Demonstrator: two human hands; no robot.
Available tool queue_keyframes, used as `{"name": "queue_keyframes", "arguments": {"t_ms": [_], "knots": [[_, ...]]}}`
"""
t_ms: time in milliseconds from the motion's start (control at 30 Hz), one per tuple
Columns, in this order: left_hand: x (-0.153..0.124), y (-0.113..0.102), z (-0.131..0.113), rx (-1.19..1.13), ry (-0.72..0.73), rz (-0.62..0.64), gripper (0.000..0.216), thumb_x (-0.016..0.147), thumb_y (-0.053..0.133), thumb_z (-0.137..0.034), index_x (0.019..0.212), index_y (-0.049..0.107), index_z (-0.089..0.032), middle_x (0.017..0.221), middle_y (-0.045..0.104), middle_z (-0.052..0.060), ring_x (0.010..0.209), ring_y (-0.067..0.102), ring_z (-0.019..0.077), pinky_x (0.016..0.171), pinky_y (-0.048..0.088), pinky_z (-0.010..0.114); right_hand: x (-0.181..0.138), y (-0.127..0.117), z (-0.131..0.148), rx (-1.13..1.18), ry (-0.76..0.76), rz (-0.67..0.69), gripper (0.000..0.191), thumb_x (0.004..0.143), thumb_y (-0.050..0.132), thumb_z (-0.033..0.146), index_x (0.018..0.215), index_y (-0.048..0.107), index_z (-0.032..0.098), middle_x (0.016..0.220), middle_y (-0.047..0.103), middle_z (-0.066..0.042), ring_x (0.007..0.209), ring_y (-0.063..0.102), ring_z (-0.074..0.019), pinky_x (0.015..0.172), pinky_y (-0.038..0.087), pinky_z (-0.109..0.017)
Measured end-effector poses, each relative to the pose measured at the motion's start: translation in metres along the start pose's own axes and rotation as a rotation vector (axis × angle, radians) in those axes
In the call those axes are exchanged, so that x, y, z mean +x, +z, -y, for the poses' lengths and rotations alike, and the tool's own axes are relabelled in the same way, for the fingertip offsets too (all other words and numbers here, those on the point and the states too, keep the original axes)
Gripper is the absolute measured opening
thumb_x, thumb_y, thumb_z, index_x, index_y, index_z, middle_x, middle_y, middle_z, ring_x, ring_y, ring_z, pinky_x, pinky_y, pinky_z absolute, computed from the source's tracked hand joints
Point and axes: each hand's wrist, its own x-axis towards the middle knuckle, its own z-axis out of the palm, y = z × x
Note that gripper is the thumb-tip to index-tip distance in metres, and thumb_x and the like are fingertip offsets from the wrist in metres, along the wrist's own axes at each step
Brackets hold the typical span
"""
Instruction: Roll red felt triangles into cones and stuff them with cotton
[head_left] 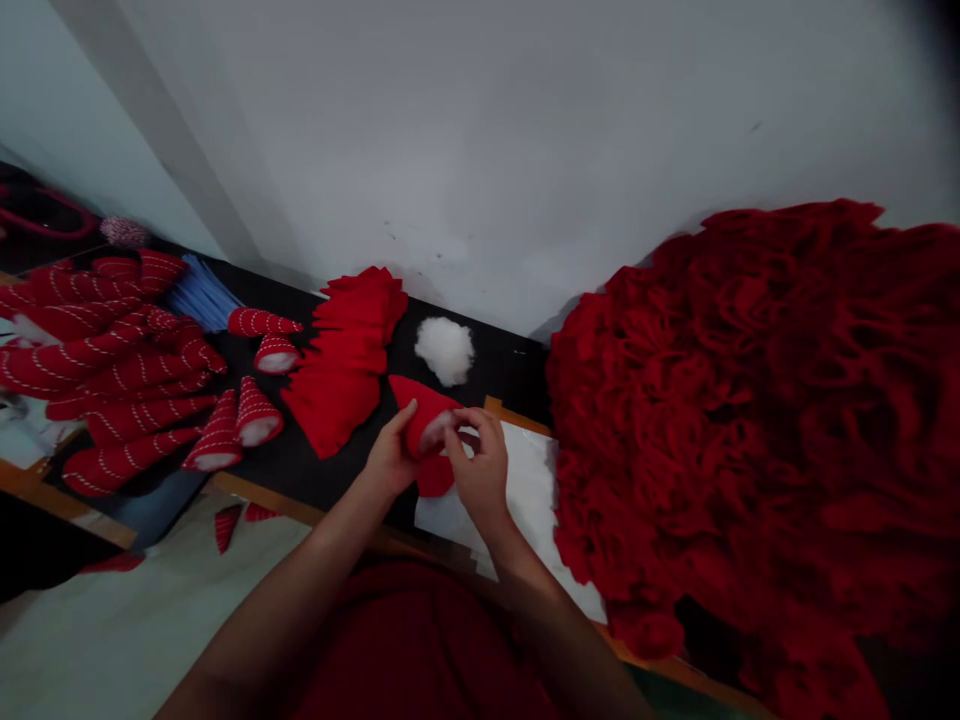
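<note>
My left hand is wrapped round a red felt cone, thumb on its near side. The cone's tip points up and left, and its open end faces my right hand. White stuffing shows in that opening. My right fingers are bent and pinched together at the stuffing; part of it is hidden behind them. Just below lies another piece of red felt, partly over a white sheet. A loose tuft of white stuffing sits on the black table behind the cone.
Left of my hands is a row of stacked red felt pieces. Farther left are several stitched red cones and blue sticks. A large heap of red felt rises at the right. A grey wall stands behind.
</note>
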Motion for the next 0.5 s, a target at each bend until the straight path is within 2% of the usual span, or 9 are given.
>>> {"name": "queue_keyframes", "arguments": {"t_ms": [100,167,267,400,500], "knots": [[0.001,0.002,0.001,-0.025,-0.003,-0.045,0.018,0.076,0.056,-0.026,0.071,0.06,-0.009,0.063,0.065,0.005,0.053,0.059,0.011,0.054,0.048,0.02,-0.006,0.003,-0.001,-0.17,-0.245,0.009,0.024,0.075,0.05,0.014,0.096,0.057,0.022,0.098,0.05,-0.006,0.094,0.05,-0.0177,0.083,0.046,-0.036],[0.002,0.005,0.004,-0.049,0.026,-0.071,0.017,0.076,0.055,-0.025,0.07,0.06,-0.01,0.063,0.065,0.004,0.053,0.059,0.0104,0.055,0.049,0.02,-0.007,0.007,-0.003,-0.26,-0.337,0.036,0.03,0.075,0.048,0.011,0.102,0.055,0.021,0.104,0.049,-0.009,0.099,0.048,-0.0198,0.087,0.044,-0.039],[0.004,0.004,0.006,-0.082,0.02,-0.065,0.017,0.077,0.054,-0.026,0.075,0.061,-0.011,0.068,0.066,0.004,0.058,0.061,0.0113,0.062,0.051,0.021,-0.006,0.01,-0.004,-0.328,-0.338,0.06,0.034,0.075,0.046,0.01,0.107,0.053,0.019,0.108,0.047,-0.011,0.102,0.047,-0.0212,0.086,0.045,-0.039],[0.008,-0.002,0.004,-0.081,-0.084,-0.004,0.025,0.079,0.051,-0.032,0.08,0.062,-0.009,0.071,0.066,0.006,0.061,0.061,0.0116,0.064,0.05,0.021,-0.005,0.009,-0.001,-0.353,-0.398,0.048,0.034,0.075,0.048,0.01,0.108,0.054,0.019,0.106,0.05,-0.01,0.1,0.047,-0.0201,0.087,0.044,-0.038],[0.007,-0.002,0.004,-0.085,-0.062,-0.012,0.024,0.08,0.05,-0.03,0.078,0.062,-0.009,0.072,0.066,0.006,0.064,0.061,0.0118,0.067,0.05,0.022,-0.006,0.013,-0.005,-0.362,-0.437,0.077,0.033,0.074,0.047,0.009,0.104,0.057,0.018,0.107,0.052,-0.011,0.103,0.045,-0.0221,0.091,0.041,-0.042]]}}
